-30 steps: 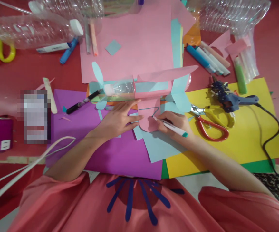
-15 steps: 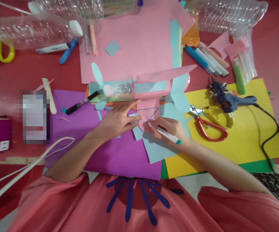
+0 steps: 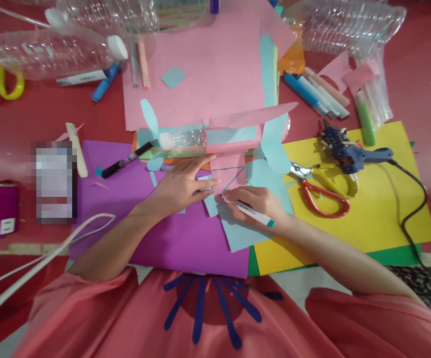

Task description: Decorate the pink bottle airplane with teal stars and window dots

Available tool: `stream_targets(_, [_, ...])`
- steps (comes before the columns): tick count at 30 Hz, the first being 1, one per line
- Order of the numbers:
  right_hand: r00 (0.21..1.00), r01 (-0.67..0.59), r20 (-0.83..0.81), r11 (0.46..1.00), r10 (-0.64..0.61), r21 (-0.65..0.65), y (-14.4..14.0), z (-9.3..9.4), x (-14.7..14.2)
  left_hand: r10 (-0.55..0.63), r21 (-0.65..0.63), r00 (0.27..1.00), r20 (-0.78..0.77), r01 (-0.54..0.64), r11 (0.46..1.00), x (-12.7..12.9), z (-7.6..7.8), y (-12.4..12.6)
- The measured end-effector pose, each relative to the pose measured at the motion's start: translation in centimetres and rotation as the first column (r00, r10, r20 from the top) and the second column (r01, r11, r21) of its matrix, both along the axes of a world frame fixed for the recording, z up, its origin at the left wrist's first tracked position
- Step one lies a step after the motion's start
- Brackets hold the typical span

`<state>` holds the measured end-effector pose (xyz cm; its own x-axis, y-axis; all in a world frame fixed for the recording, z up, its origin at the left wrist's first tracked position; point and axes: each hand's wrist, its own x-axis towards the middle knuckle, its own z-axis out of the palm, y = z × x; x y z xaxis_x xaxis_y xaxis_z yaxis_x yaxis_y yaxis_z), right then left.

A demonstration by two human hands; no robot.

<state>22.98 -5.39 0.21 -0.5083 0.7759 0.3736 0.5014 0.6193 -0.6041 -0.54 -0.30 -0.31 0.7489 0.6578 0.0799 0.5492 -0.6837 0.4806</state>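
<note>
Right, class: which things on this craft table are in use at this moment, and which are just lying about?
In use:
left hand pressing the pink cut-out
right hand holding the white marker
light blue paper underneath

Lying about:
red-handled scissors
blue glue gun
black marker
clear bottle
yellow paper

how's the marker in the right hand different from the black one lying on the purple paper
The white marker has a teal end and is gripped in the right hand, tip on the paper; the black marker lies loose, untouched. The white one is uncapped; I cannot tell whether the black one is capped. Both lie slanted on the papers.
</note>
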Motion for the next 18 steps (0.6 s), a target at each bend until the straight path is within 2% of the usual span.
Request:
stream_targets(5, [0.999, -0.034, 0.01, 0.999, 0.034, -0.033, 0.0, -0.2, 0.1, -0.008, 0.01, 1.0, -0.008, 0.008, 1.0, 0.0, 0.0, 0.1])
stream_targets(8, [0.998, -0.035, -0.064, 0.991, 0.027, -0.129, -0.1, -0.1, 0.2, -0.014, 0.009, 1.0, -0.014, 0.015, 1.0, 0.0, 0.1, 0.1])
stream_targets(11, [0.986, 0.008, -0.152, 0.943, -0.063, -0.334, 0.2, 0.3, 0.5, -0.006, -0.017, 0.999, -0.041, 0.005, 1.0, 0.0, 0.2, 0.1])
stream_targets(13, [0.976, 0.071, -0.155, 0.9, -0.151, -0.43, 0.6, 0.5, 0.8, 0.006, -0.019, 0.998, -0.061, -0.007, 1.0, 0.0, 0.3, 0.2])
stream_targets(15, [0.964, 0.119, -0.159, 0.881, -0.213, -0.457, 1.4, 0.6, 1.1, 0.013, -0.003, 0.997, -0.072, -0.013, 1.0, 0.0, 0.3, 0.2])
stream_targets(18, [0.95, 0.112, -0.218, 0.898, -0.221, -0.425, 2.8, 0.6, 1.5, 0.008, 0.025, 0.997, -0.07, -0.006, 1.0, -0.1, 0.2, 0.1])
